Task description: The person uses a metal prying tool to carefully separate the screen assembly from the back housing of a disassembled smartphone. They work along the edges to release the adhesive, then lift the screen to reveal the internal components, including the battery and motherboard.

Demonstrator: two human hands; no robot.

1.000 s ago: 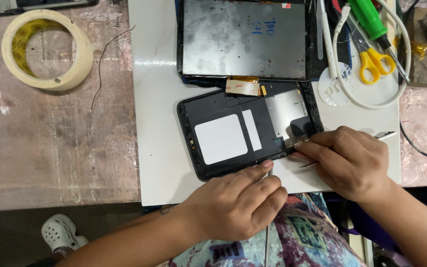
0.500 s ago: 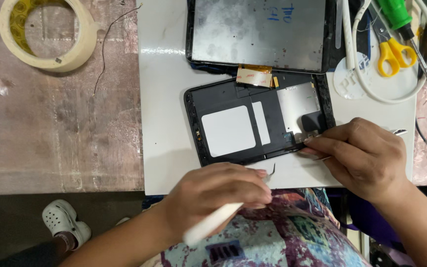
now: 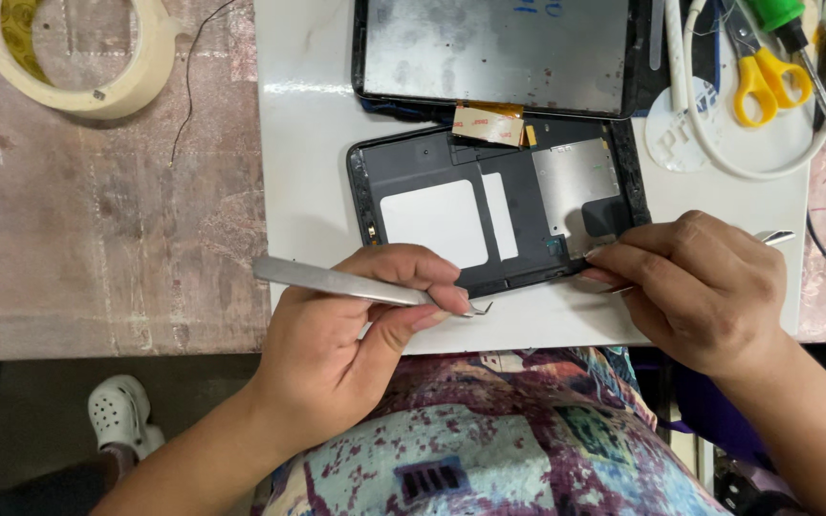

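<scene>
Opened tablet back housing [image 3: 489,215] lies on a white board [image 3: 308,172] in front of the person, its dark inner side up, with a white rectangular patch and a narrow white strip at the left and centre and a silver metal shield at the upper right. Just above it, touching at a folded orange-brown ribbon strip [image 3: 488,122], lies the detached screen panel [image 3: 494,48], grey face up. The left hand [image 3: 336,344] pinches a pair of silver tweezers [image 3: 356,285] between thumb and fingers, closed around the shaft; the bent tip sits just past the lower edge of the housing, over the board. The right hand [image 3: 705,287] rests at the housing's lower right corner, fingers curled tight on a thin metal tool [image 3: 774,236] whose end shows behind the knuckles; its working end is hidden under the fingertips, which touch the frame edge. At the upper right of the board lie yellow-handled scissors [image 3: 767,81], a green-handled screwdriver [image 3: 786,19] and a loop of white cable [image 3: 719,158]. A roll of cream masking tape [image 3: 150,72] sits well apart on the worn pinkish table [image 3: 97,239] at the upper left, near a thin black wire.
</scene>
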